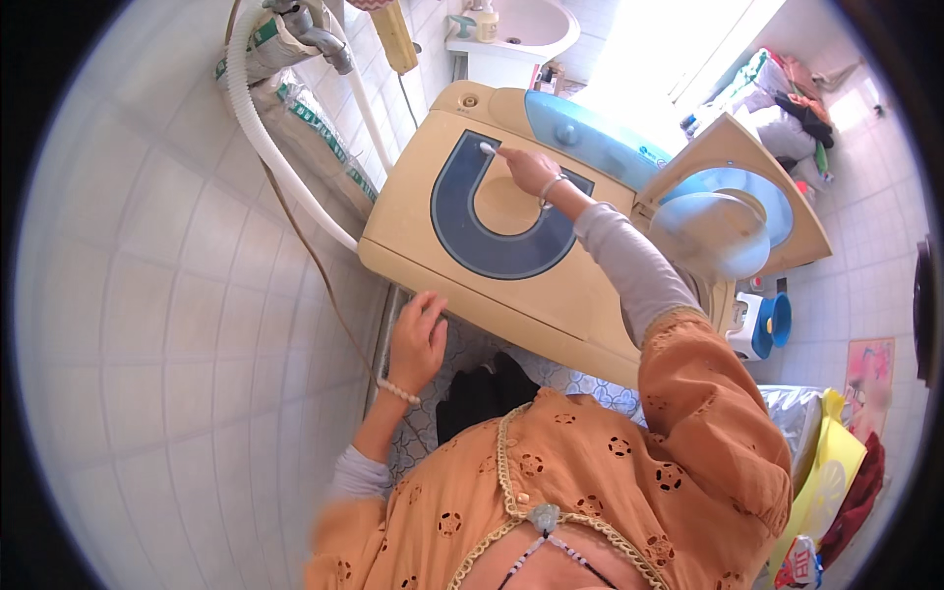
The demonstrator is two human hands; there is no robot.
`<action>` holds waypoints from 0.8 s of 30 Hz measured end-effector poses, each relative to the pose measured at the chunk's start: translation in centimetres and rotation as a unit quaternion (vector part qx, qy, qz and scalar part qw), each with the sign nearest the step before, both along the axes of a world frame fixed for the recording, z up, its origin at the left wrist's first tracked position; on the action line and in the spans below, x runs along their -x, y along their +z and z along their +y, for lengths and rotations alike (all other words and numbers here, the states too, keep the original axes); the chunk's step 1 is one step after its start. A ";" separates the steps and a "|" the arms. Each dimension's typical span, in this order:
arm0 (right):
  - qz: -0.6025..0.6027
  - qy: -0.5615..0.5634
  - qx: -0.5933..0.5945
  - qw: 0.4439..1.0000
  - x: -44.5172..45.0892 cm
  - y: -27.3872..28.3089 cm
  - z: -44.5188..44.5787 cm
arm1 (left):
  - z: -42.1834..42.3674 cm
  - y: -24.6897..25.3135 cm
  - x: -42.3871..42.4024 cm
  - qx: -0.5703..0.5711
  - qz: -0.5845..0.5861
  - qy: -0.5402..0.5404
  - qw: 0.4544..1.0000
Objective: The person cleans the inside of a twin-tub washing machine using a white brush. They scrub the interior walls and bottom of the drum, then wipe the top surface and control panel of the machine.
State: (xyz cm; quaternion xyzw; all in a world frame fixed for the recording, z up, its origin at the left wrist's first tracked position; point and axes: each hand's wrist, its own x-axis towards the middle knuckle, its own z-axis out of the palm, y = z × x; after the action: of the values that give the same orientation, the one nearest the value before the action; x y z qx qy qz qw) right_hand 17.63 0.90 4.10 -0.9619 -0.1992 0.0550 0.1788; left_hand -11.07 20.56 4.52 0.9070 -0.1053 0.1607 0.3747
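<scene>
My right hand point(529, 171) reaches over a beige twin-tub washing machine point(398, 199). Pinched at its fingertips is a small white object point(487, 148), too small to name surely. That object is at the upper end of a dark U-shaped window point(457, 214) in the machine's closed wash lid. My left hand point(418, 341), fingers loosely bent and holding nothing, hangs by the machine's front edge. To the right, the spin-tub lid point(726, 147) stands raised. A translucent round inner cover point(709, 234) tilts up in front of it; part of the opening below is behind my right arm.
A ribbed white hose point(247, 110) and a brown cable run along the left wall. Behind the machine are a washbasin point(546, 33) and a pump bottle point(487, 22). Piled cloths point(785, 110), a blue-and-white container point(759, 324) and a yellow bag point(826, 464) are at right.
</scene>
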 end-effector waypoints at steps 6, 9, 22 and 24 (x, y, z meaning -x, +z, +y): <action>-0.027 0.080 0.093 0.992 1.9 -1.0 1.0 | 0.7 -3.7 4.3 0.062 0.058 0.079 0.993; 0.014 0.039 0.118 0.992 -0.5 1.5 1.0 | 1.4 -4.6 4.7 0.091 0.076 0.112 0.987; 0.052 0.053 0.149 0.986 1.0 1.1 1.6 | 0.8 -5.5 4.0 0.132 0.089 0.076 0.984; 0.025 0.105 0.154 0.982 3.3 1.0 0.4 | 0.8 -6.2 4.1 0.135 0.094 0.088 0.982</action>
State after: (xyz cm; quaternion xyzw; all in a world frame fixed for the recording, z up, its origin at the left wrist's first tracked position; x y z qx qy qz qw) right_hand 14.37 1.29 5.13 -0.9500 -0.2839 0.1274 0.0265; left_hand -15.20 21.36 -1.65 0.8650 0.0333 0.1193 0.4863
